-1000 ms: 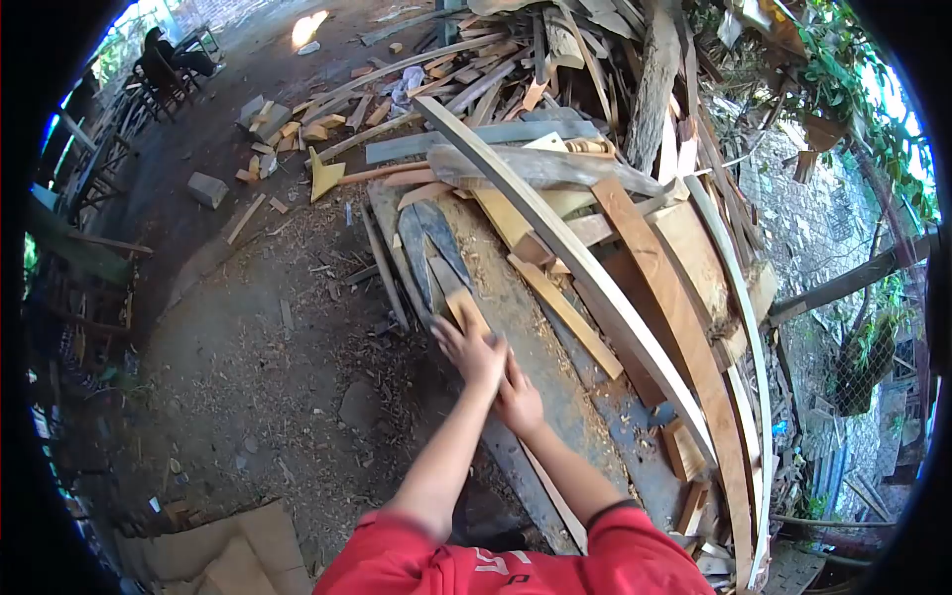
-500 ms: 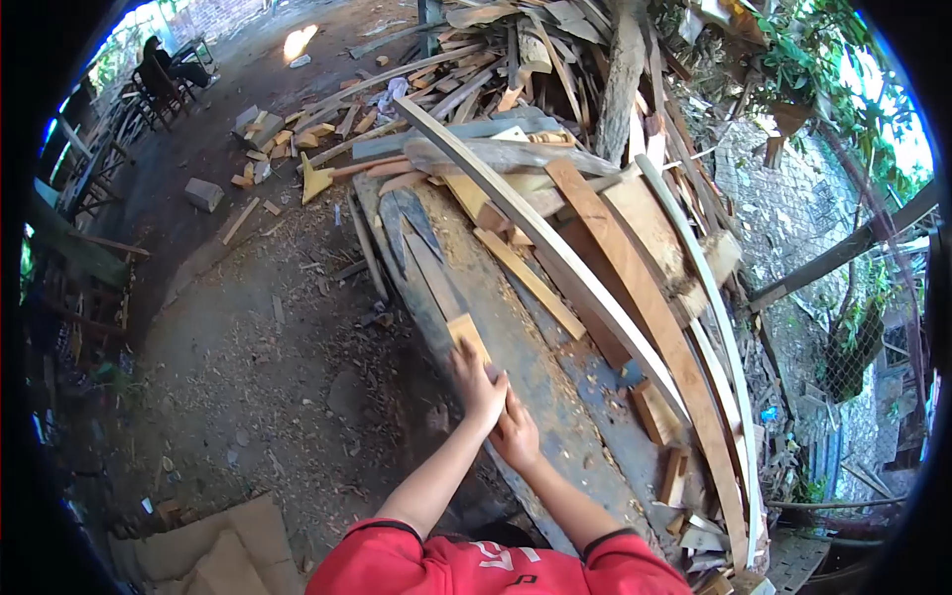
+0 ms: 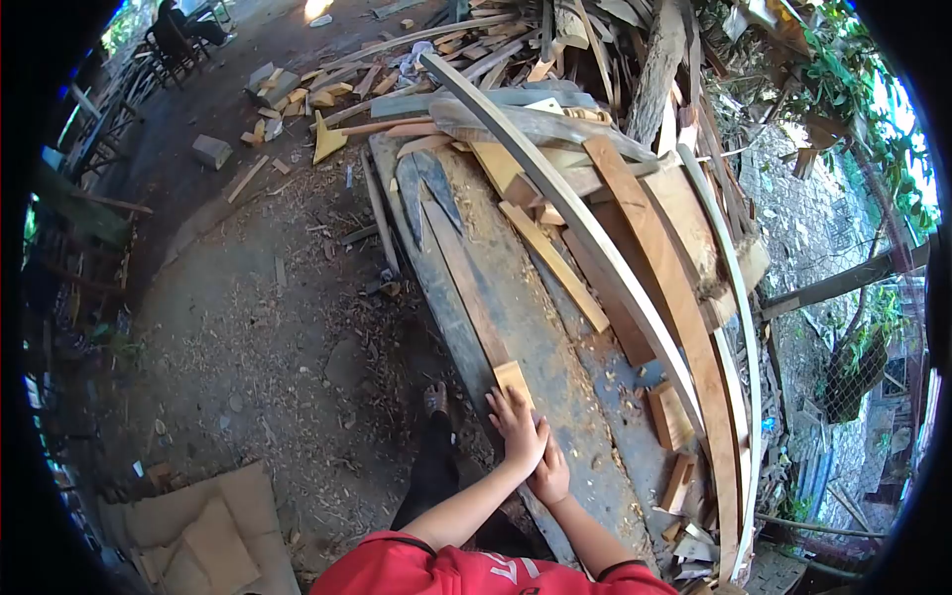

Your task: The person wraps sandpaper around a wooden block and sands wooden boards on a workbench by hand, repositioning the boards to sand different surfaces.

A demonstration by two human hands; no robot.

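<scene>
My left hand [image 3: 517, 426] rests on a pale yellow wooden hand plane [image 3: 512, 377], fingers over its top. Just behind, my right hand [image 3: 550, 479] is closed around its rear end, touching the left hand; most of its grip is hidden. The plane sits over the near end of a long narrow wooden strip [image 3: 466, 283] that lies along the left side of the workbench [image 3: 570, 416]. At the strip's far end is a dark V-notched stop [image 3: 426, 188].
Long curved boards [image 3: 684, 307] lean across the bench's right side. Short wood blocks [image 3: 669, 416] sit near them. Behind is a heap of scrap wood [image 3: 496, 45]. Shavings cover the ground [image 3: 278, 327] at left, with flattened cardboard [image 3: 213, 535] lower left. A person [image 3: 188, 25] sits far back.
Both hands and the plane have drawn back along the strip toward my body, exposing more of the strip. The view has shifted slightly, and my leg and foot now show beside the bench.
</scene>
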